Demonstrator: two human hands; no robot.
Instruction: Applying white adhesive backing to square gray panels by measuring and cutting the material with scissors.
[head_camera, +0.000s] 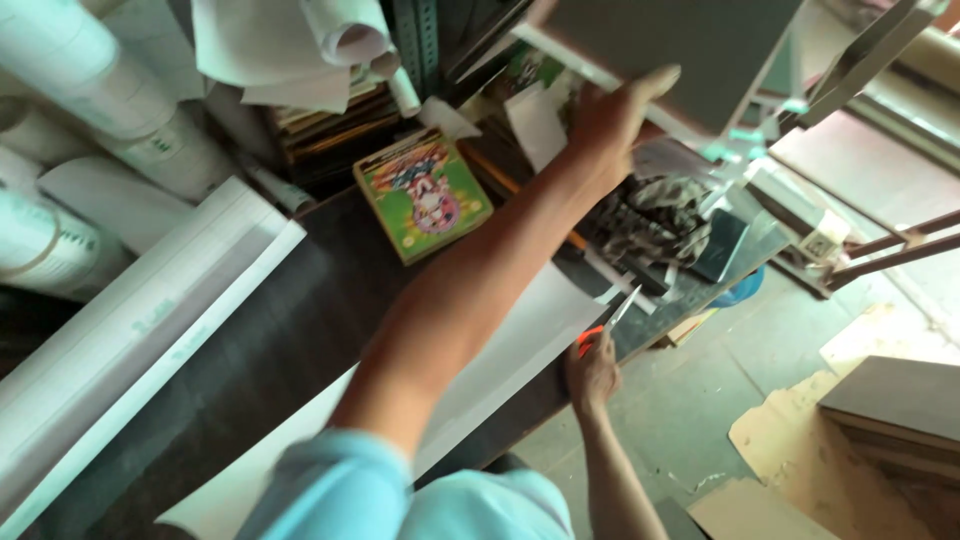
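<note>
My left hand (610, 115) is stretched far out and up, and its fingers (655, 82) are closed on the edge of a big grey board (670, 45). I hold the board up in the air, tilted, above the far end of the dark tabletop (300, 320). My right hand (592, 372) is low and close to me, at the near edge of the tabletop. Its fingers are shut around a pair of scissors with orange handles (605, 325) — the blades point up and away from me.

A long white sheet (500, 360) lies flat just left of my right fingers. Under my left fingers there is a heap of patterned cloth (655, 225), and to their left a green picture book (423, 192). White paper rolls (110, 110) lie far off to the left.

I think I am lifting the board right now. Next I need a firm grip and slow, careful moving — the board is big, and my other hand has sharp scissors.
</note>
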